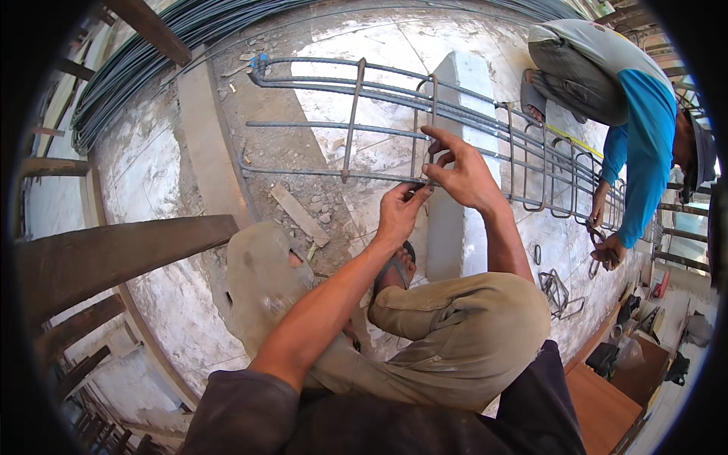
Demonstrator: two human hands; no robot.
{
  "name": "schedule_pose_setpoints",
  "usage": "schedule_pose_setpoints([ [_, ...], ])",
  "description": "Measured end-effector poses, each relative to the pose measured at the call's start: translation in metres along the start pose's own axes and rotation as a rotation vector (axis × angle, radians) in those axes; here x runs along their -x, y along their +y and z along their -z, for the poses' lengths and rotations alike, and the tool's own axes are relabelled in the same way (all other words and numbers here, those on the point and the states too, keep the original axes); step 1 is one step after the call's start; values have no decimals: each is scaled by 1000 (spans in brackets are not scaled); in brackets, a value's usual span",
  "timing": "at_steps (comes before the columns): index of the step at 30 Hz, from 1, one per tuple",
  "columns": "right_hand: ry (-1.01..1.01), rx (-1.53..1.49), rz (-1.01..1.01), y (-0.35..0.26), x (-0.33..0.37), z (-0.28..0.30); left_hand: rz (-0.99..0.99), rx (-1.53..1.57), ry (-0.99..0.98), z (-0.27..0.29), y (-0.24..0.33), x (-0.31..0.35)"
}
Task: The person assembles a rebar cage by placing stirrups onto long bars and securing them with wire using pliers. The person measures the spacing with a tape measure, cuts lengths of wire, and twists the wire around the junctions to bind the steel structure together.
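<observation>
A long reinforcement cage of steel bars point(318, 127) with square stirrups lies in front of me, propped on a pale block. My left hand point(400, 216) is closed at the cage's near bar, fingertips pinched by a stirrup corner; whatever they grip is too small to make out. Just above and to the right, my right hand point(462, 174) meets the same stirrup point(434, 106). Its index finger stretches out along the stirrup while thumb and other fingers curl together, and anything between them is hidden. Another stirrup point(353, 114) crosses the bars farther left.
The pale block point(447, 250) stands under the cage beside my foot. At right a person in blue sleeves point(644, 144) bends over the cage, handling metal loops. Loose stirrups point(560, 294) lie nearby. Coiled bars point(114, 95), a plank point(208, 144) and timbers point(129, 258) occupy the left.
</observation>
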State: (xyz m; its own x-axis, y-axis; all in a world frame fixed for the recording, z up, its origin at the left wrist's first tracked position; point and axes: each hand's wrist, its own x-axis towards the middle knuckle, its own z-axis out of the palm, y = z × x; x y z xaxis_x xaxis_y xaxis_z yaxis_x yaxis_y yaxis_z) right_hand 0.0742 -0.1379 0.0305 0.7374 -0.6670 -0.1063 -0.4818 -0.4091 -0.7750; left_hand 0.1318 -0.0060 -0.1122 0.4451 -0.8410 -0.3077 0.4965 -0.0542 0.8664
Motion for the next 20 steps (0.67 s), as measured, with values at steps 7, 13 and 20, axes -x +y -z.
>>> schedule_pose_setpoints([
  [7, 230, -139, -143, -9, 3, -22, -66, -8, 36, -11, 4, 5],
  [13, 203, 15, -241, -5, 6, -18, -38, -38, 39, -5, 14, 11],
  [20, 232, -128, -256, 5, 20, -13, -69, -70, 37, -12, 17, 11],
])
